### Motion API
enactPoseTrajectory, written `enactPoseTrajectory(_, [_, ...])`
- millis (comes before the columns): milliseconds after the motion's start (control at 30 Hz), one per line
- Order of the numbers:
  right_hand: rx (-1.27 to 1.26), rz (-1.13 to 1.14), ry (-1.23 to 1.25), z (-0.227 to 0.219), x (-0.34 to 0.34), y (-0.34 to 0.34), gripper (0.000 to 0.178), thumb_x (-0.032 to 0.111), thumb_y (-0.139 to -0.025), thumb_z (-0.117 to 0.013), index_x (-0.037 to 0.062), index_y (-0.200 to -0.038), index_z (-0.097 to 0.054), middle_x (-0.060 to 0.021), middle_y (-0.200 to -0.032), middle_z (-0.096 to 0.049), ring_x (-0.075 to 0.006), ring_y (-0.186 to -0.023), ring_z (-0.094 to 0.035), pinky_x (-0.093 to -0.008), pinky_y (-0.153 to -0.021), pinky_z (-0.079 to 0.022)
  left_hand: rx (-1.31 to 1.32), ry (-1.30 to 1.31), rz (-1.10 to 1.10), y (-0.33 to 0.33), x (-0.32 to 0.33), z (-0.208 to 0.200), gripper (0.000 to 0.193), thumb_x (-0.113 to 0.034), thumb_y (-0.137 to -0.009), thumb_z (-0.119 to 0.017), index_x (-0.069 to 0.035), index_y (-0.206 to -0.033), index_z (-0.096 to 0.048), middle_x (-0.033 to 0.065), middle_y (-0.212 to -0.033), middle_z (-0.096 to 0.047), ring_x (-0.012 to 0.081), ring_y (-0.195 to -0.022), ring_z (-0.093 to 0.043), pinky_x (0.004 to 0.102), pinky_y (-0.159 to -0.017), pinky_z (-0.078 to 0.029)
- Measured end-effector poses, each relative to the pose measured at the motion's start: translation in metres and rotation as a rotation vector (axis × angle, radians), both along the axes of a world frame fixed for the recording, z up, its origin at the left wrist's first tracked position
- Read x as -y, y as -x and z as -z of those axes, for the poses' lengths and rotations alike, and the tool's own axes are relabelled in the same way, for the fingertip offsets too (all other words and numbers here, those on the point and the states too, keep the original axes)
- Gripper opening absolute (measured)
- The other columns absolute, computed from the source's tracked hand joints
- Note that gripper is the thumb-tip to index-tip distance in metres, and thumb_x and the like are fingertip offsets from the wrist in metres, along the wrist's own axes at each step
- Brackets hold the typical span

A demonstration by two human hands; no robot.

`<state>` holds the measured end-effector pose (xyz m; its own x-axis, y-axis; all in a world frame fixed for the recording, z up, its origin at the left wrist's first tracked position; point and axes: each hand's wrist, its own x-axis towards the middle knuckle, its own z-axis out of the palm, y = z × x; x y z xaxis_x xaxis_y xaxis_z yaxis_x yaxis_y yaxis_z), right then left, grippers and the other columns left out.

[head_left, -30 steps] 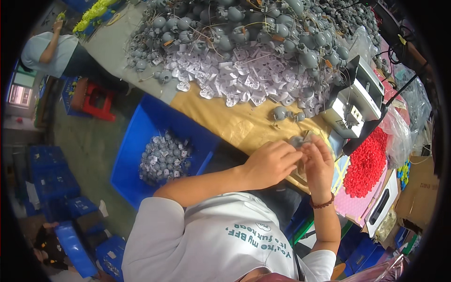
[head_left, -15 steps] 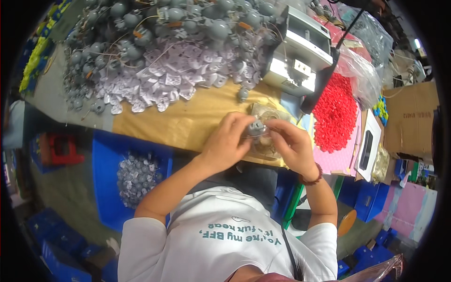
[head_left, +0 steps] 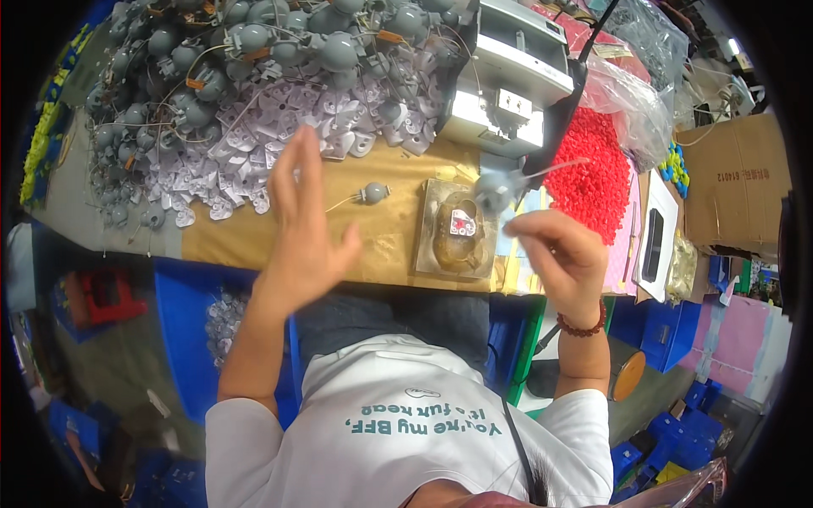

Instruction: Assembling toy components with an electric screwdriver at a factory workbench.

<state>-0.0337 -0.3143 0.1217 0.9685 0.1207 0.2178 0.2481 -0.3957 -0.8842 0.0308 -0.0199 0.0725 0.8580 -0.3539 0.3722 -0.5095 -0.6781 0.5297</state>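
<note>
My left hand (head_left: 306,229) is raised over the table's left part, fingers stretched and thumb spread, holding nothing. To its right, a small grey ball-shaped part (head_left: 373,194) with a thin wire lies on brown paper. A larger-looking grey ball-shaped part (head_left: 498,190), blurred, hangs in the air with its wire trailing right. Just below it is my right hand (head_left: 563,254), fingers half bent and thumb apart; no finger shows around the ball. A clear block-like fixture (head_left: 430,245) holds a small white plate (head_left: 462,223) with red on it.
Piles of grey ball parts (head_left: 195,110) and white plates (head_left: 254,127) cover the far left. A white machine (head_left: 500,118) stands at the back, beside red pieces (head_left: 593,173). Below the table's left edge is a blue bin (head_left: 174,322); cardboard boxes (head_left: 732,199) stand right.
My hands have parted from the grey part they held together over the fixture. The left moved left and spread; the right moved right. The fixture with its white plate is now uncovered.
</note>
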Motion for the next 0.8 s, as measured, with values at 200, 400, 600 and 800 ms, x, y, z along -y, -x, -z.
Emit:
enactPoseTrajectory(200, [-0.335, -0.280, -0.169, -0.004, -0.012, 0.005, 0.021, -0.004, -0.092, -0.064, -0.0003, -0.111, -0.071, -0.0112, -0.098, -0.073, -0.0126, -0.081, -0.070, -0.0260, -0.066, -0.055, -0.452, 0.502, 0.549, 0.059, 0.057, 0.003, 0.097, -0.022, -0.077, -0.085, -0.003, -0.153, -0.028, 0.0215, -0.139, -0.047, 0.0354, -0.128, -0.049, 0.0419, -0.104, -0.042])
enactPoseTrajectory(400, [0.149, -0.113, 0.444, 0.068, 0.000, -0.001, 0.022, 0.000, -0.080, -0.072, 0.0026, -0.102, -0.069, -0.0112, -0.088, -0.068, -0.0280, -0.074, -0.067, -0.0357, -0.063, -0.055, -0.960, 0.675, 0.146, 0.063, 0.072, 0.048, 0.054, -0.013, -0.088, -0.074, -0.004, -0.134, -0.047, 0.0101, -0.106, -0.060, 0.0188, -0.090, -0.059, 0.0323, -0.079, -0.051])
enactPoseTrajectory(600, [0.365, -0.167, 0.646, 0.085, -0.002, -0.013, 0.036, 0.003, -0.070, -0.071, 0.0039, -0.106, -0.069, -0.0077, -0.097, -0.067, -0.0242, -0.079, -0.065, -0.0349, -0.063, -0.053, -0.560, 0.449, 0.160, 0.052, 0.077, 0.052, 0.038, -0.012, -0.088, -0.072, -0.001, -0.121, -0.055, 0.0120, -0.103, -0.060, 0.0210, -0.087, -0.061, 0.0324, -0.074, -0.051])
enactPoseTrajectory(800, [0.323, -0.213, 0.777, 0.079, -0.002, -0.011, 0.033, 0.010, -0.076, -0.067, 0.0043, -0.109, -0.067, -0.0064, -0.101, -0.062, -0.0222, -0.085, -0.063, -0.0344, -0.063, -0.054, -0.495, 0.317, 0.165, 0.052, 0.080, 0.049, 0.040, -0.011, -0.084, -0.074, -0.002, -0.119, -0.057, 0.0153, -0.106, -0.060, 0.0296, -0.089, -0.063, 0.0360, -0.075, -0.052])
